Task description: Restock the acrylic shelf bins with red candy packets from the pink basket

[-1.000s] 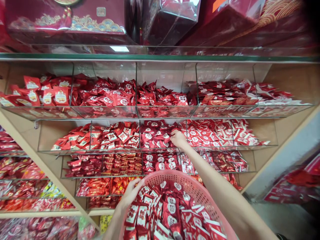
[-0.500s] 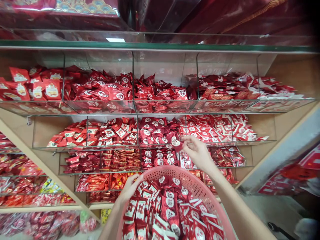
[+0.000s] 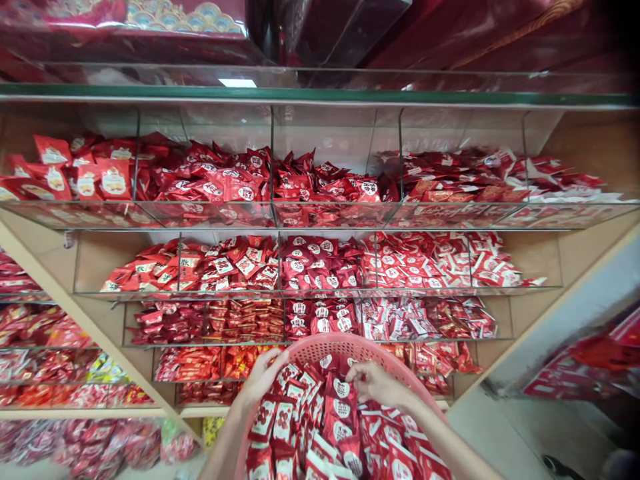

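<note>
A pink plastic basket (image 3: 320,347) full of red and white candy packets (image 3: 335,427) sits low in the middle of the view. My left hand (image 3: 263,380) grips the basket's left rim, fingers curled over the edge. Over the packets inside the basket, my right hand (image 3: 373,381) has its fingers bent down among them; whether it holds one I cannot see. Clear tiered shelf bins (image 3: 320,267) packed with red candy packets rise just beyond the basket.
Glass dividers (image 3: 273,160) split each shelf tier into compartments. A glass top shelf (image 3: 320,93) carries dark red gift boxes (image 3: 150,27). More candy shelves (image 3: 45,360) run off to the left, and a pale floor (image 3: 520,433) shows at the lower right.
My right hand drew back from the middle shelf bin with a red packet and came down into the basket. My left hand stayed on the rim.
</note>
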`<state>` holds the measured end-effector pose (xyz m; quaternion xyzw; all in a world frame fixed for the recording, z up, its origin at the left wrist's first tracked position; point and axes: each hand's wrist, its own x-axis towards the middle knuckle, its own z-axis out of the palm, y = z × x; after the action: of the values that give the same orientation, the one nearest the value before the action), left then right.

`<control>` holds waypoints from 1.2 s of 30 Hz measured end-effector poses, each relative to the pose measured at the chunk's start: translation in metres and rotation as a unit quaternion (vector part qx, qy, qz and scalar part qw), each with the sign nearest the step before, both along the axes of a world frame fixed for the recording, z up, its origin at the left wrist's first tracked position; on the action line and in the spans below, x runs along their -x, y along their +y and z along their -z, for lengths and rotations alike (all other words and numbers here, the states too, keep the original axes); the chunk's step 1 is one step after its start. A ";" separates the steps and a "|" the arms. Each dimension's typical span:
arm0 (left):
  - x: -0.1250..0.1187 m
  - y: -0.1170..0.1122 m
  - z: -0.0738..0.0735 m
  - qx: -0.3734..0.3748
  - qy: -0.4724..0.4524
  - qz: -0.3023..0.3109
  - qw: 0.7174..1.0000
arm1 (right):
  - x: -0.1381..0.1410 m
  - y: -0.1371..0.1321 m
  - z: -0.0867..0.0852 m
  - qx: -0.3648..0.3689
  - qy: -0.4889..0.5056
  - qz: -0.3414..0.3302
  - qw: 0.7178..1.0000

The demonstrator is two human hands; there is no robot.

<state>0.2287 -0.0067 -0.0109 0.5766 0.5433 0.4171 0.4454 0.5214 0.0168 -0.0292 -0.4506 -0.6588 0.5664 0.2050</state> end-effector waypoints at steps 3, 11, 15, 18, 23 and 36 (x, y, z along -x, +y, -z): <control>-0.001 0.000 0.000 0.001 -0.012 -0.002 1.000 | 0.002 0.001 0.009 -0.039 -0.053 0.017 0.998; -0.001 -0.001 -0.001 0.009 -0.004 -0.009 1.000 | 0.008 -0.003 0.009 -0.175 -0.163 0.111 0.965; 0.000 0.000 -0.001 0.010 0.010 -0.017 1.000 | 0.014 -0.003 -0.032 -0.246 -0.189 0.083 0.947; 0.000 0.000 0.000 0.012 0.016 -0.026 0.999 | 0.025 0.003 -0.087 -0.285 -0.149 0.060 0.945; 0.001 0.001 0.003 0.014 0.005 -0.020 1.000 | 0.048 0.042 -0.174 -0.437 -0.102 0.138 0.883; 0.001 0.000 0.002 -0.002 0.011 -0.026 1.000 | 0.099 0.132 -0.203 -0.155 0.039 0.257 0.953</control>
<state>0.2281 -0.0068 -0.0132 0.5680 0.5623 0.4227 0.4273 0.4225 0.1488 0.1739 -0.5453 -0.5917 0.4025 0.4365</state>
